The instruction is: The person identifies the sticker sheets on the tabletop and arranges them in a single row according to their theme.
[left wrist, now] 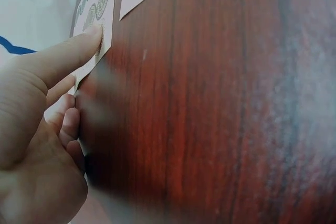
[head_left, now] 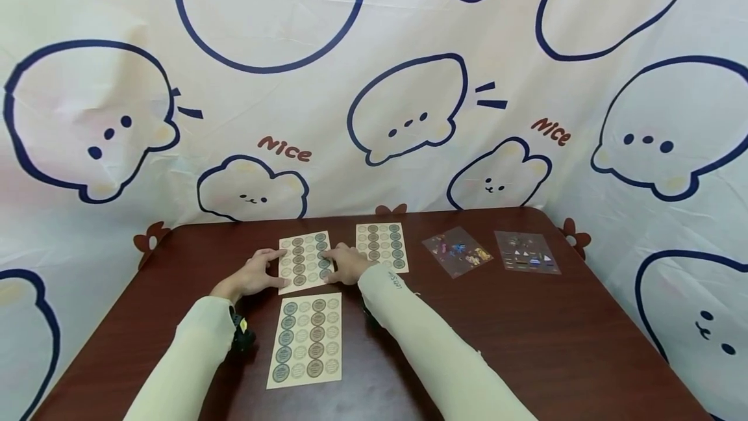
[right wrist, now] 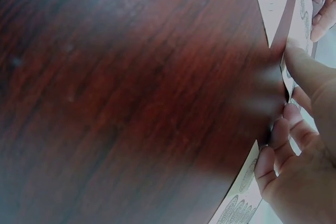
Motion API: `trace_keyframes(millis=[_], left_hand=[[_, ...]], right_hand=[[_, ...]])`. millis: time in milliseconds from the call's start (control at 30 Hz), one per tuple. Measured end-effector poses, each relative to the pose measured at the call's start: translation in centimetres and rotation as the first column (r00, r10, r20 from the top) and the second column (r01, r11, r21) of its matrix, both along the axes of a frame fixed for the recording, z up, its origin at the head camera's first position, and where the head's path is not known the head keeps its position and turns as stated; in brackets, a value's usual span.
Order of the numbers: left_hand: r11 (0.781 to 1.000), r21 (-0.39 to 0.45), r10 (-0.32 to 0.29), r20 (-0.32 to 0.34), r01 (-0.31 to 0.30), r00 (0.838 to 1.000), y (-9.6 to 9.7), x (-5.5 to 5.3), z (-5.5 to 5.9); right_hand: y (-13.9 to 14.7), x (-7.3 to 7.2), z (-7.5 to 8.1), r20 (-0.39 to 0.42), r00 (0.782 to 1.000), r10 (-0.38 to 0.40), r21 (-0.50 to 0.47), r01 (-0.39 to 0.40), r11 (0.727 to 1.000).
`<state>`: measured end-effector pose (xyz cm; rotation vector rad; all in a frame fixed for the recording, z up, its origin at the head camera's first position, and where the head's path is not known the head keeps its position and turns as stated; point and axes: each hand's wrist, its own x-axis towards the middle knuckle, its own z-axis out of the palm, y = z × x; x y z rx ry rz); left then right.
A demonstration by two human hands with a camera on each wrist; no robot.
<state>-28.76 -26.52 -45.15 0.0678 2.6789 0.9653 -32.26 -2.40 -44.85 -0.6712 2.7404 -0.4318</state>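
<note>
A cream sheet of round stickers [head_left: 306, 258] lies toward the back of the table, between both hands. My left hand [head_left: 257, 273] pinches its left edge; in the left wrist view the thumb [left wrist: 68, 59] presses on top and a finger reaches under the edge. At the right edge my right hand [head_left: 349, 264] pinches the same sheet, its thumb [right wrist: 304, 69] on top in the right wrist view. That sheet's edge looks slightly raised off the table. A second sticker sheet [head_left: 308, 342] lies flat in front, and a third sheet [head_left: 387, 245] sits just beyond my right hand.
Two clear sheets with small colourful pieces, one tilted [head_left: 458, 252] and one straighter [head_left: 528, 253], lie at the back right of the brown wooden table [head_left: 526, 343]. A cartoon-printed cloth [head_left: 327, 109] hangs behind the table and at its sides.
</note>
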Motion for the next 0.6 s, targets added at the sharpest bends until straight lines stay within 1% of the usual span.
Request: trace_keyframes(millis=[167,433,600], left_hand=[[1.0,0.007,0.002,0.005,-0.002,1.0,-0.08,-0.05,-0.14],[1.0,-0.011,-0.001,-0.004,0.001,1.0,0.15,-0.11,0.02],[1.0,-0.029,-0.01,-0.01,0.01,1.0,-0.01,-0.28,-0.01]], right_hand=[[0.11,0.12,0.41,0.007,1.0,0.002,-0.017,-0.002,1.0],[0.19,0.03,0.46,0.009,1.0,-0.001,-0.06,0.002,0.998],[-0.04,-0.22,0.15,-0.001,1.0,-0.005,-0.044,0.005,0.999]])
